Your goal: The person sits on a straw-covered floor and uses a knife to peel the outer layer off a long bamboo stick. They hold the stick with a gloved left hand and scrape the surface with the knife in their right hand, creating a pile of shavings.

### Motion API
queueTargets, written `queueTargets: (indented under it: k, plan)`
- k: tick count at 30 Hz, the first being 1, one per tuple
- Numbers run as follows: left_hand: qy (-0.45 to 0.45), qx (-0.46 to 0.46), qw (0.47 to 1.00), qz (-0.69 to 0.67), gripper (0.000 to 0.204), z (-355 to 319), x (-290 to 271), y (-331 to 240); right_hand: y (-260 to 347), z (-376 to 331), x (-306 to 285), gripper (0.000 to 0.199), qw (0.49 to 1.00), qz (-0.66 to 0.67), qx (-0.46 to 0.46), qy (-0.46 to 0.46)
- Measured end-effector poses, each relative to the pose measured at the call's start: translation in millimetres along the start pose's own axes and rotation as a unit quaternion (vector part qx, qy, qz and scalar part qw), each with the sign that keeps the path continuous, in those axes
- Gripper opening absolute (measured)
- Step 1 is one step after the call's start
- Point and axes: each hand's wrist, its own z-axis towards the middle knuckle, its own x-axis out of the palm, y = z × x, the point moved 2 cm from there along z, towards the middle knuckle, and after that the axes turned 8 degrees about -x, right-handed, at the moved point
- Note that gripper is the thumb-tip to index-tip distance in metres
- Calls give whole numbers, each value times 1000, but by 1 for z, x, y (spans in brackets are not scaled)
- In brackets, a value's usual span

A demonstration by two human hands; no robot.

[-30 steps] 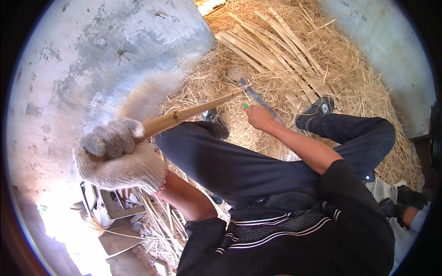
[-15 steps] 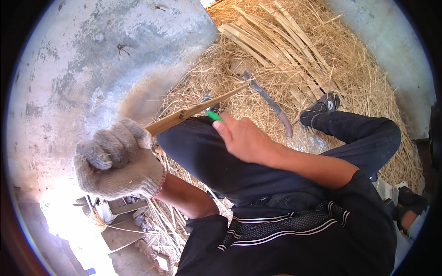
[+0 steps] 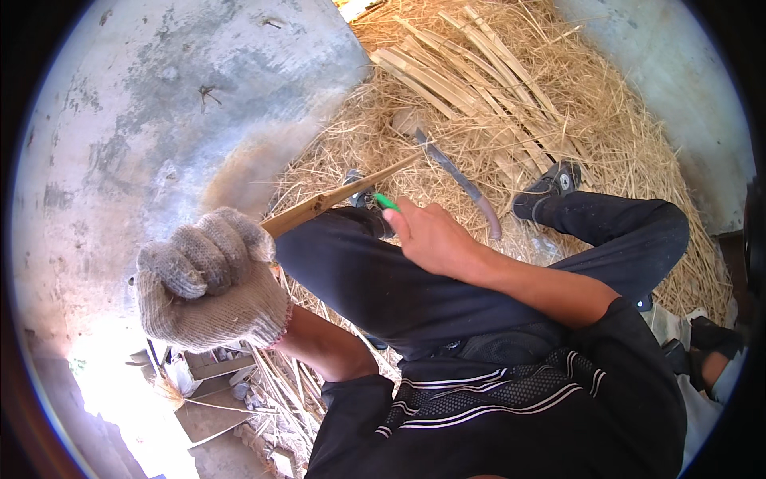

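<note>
My left hand, in a white knitted glove, is shut around one end of a long thin bamboo strip that points away toward the straw. My bare right hand rests over my left thigh and pinches a small green object close to the strip. A long curved knife lies loose on the straw beyond my knees, touched by neither hand.
I sit on a heap of straw with dark trousers and dark shoes. A bundle of split bamboo slats lies at the far side. Grey concrete floor spreads to the left. Scraps and bamboo offcuts lie beside my left elbow.
My right hand let go of the knife, which now lies on the straw, and drew back to my thigh with the green object. My gloved left hand rose closer with the strip.
</note>
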Motion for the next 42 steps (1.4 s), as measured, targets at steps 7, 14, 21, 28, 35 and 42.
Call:
queueTargets:
  k: [7, 14, 21, 28, 35, 42]
  plan:
    - [-67, 10, 998, 9, 32, 6, 4, 5, -36, 20, 17, 33, 999, -7, 14, -33]
    - [-67, 10, 998, 3, 30, 6, -1, 4, -6, 13, 6, 36, 997, -49, -54, -23]
    - [-82, 17, 996, -13, 31, 10, -7, 2, -7, 26, 13, 33, 995, -38, -92, -30]
    - [-121, 18, 992, -19, 35, 20, -17, 0, 10, 37, 21, 32, 992, -65, -100, -38]
    - [-135, 32, 990, -37, 34, 10, -16, -1, -19, 28, 29, 35, 995, -99, -31, -10]
    - [-143, 22, 988, -55, 35, 8, -18, 0, -20, 22, 15, 39, 997, -53, -36, 40]
